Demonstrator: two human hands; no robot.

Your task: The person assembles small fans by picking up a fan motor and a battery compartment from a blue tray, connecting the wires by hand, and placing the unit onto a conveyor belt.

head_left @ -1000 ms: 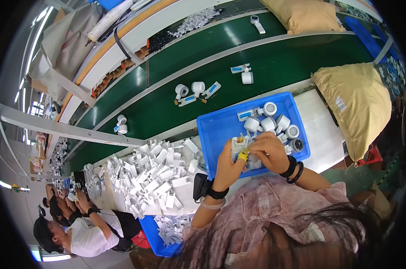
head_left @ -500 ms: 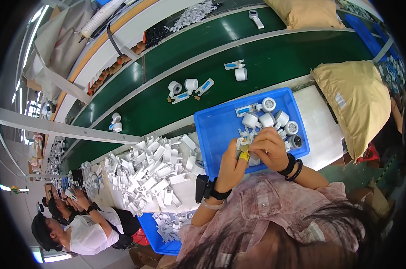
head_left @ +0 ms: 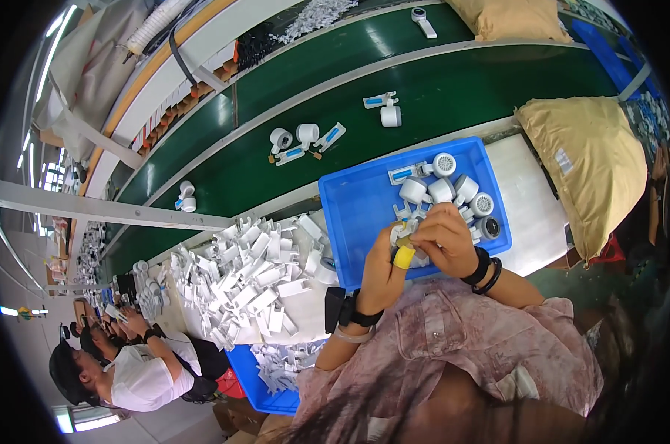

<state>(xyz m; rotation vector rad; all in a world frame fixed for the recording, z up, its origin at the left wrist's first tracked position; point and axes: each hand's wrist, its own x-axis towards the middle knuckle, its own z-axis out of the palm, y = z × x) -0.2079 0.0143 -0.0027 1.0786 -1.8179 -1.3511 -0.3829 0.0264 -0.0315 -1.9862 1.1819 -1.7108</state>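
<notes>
- White plastic pc is up in front of me, b/w my two hands, over the near side of the blue tray.
- L hand is narrow: thumb and fingers pinch the pc.
- R hand has its fingers curled in close, right by the pc. Can't tell if they grip it or just push, bc they hide that spot.
- Less of the pc shows now than a sec ago. It prob turned a bit, or my fingers did.
- Yellow thing at my L thumb shows more now. Maybe a wrap, can't tell for sure.
- Both hands stay over the same bit of the tray, so I'd say I'm mid-work on this one pc. It isn't put down yet.
- White cups in the tray sit abt the same as b4.
- Loose parts on the green belt look like they slid a bit to the L.
- Big white pile on my L looks the same, too.
</notes>
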